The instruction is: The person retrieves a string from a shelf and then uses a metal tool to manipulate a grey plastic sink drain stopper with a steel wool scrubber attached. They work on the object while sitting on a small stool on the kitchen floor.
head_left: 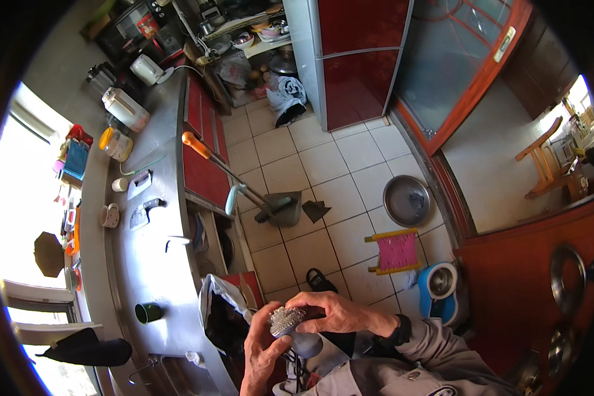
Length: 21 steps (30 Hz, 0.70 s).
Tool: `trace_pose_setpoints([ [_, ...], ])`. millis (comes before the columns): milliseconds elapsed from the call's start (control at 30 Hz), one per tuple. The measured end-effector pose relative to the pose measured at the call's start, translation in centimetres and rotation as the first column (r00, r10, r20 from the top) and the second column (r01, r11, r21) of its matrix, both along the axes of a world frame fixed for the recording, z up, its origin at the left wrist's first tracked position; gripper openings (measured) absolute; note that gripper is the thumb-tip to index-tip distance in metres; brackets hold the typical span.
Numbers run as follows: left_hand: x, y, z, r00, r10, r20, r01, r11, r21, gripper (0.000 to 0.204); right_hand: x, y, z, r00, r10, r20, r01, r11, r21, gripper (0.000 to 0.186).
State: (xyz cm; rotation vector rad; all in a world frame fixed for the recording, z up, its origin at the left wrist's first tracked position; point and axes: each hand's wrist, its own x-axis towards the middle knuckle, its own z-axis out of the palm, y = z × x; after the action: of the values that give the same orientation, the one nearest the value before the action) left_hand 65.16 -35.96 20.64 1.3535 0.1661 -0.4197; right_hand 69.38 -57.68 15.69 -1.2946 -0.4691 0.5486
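Low in the head view, close to my body, both hands meet on a steel wool scrubber point(286, 321) with a rounded grey handle part point(307, 344) under it. My left hand point(260, 346) curls round its left side, thumb against the lower edge. From the right, my right hand point(340, 313) pinches the wire ball between thumb and fingers. Part of the grey piece is hidden by my fingers. Just left of my hands hangs a bag-lined bin point(221, 290) with a white rim of plastic.
Along the left runs a steel counter point(142, 261) with a cleaver point(144, 212), a dark green cup point(148, 312) and a sink point(181, 374). On the tiled floor are a dustpan point(287, 210), a metal basin point(406, 198), a pink-seated stool point(397, 253) and a blue mop bucket point(435, 307).
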Motion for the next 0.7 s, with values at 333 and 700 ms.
trace_pose_setpoints([
  [333,15.0,-2.9,-3.0,0.981,-0.155,0.116,0.147,0.986,0.072,0.039,12.8,-3.9,1.0,0.98,-0.187,0.072,0.194,0.973,-0.121,0.046],
  [700,31.0,-10.7,-0.9,0.986,-0.151,0.074,0.126,0.954,0.272,0.054,29.5,-11.2,-1.1,0.998,-0.07,-0.004,0.07,0.995,-0.074,0.049],
])
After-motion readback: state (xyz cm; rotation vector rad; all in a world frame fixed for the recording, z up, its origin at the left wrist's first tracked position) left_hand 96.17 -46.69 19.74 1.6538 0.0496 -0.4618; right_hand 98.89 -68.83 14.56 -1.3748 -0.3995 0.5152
